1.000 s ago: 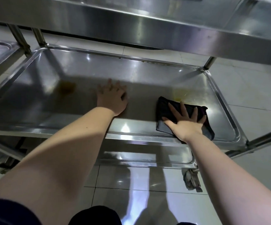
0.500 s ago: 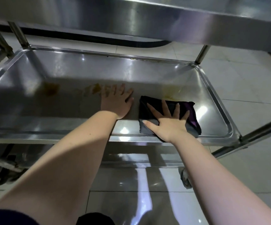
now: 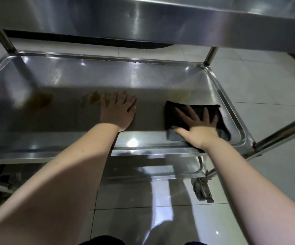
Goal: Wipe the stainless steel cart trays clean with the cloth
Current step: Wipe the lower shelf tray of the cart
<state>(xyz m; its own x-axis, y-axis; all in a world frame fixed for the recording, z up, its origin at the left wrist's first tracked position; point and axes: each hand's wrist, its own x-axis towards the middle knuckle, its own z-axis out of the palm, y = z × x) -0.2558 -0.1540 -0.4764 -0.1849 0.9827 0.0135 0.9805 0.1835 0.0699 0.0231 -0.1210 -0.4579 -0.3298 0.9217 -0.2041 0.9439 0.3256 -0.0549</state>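
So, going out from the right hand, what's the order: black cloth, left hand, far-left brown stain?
1. black cloth, pressed flat under the right hand.
2. left hand, flat on the middle of the tray.
3. brown stain, at the tray's far left end.

The middle tray (image 3: 143,76) is silvery steel, with white glints along its rim and dull grey where shadow crosses its base. The base carries a brown-yellow blotch (image 3: 42,101) toward the tray's left end, an ochre patch (image 3: 92,99) nearer its centre, and a faint yellow smear (image 3: 178,93) toward its right end. The cloth (image 3: 176,115) at the tray's right end is black, greyer along its near edge. Beyond the tray the floor (image 3: 258,82) is glossy off-white tile ruled by thin grey lines. The caster (image 3: 202,190) under the tray's right corner is dark grey.
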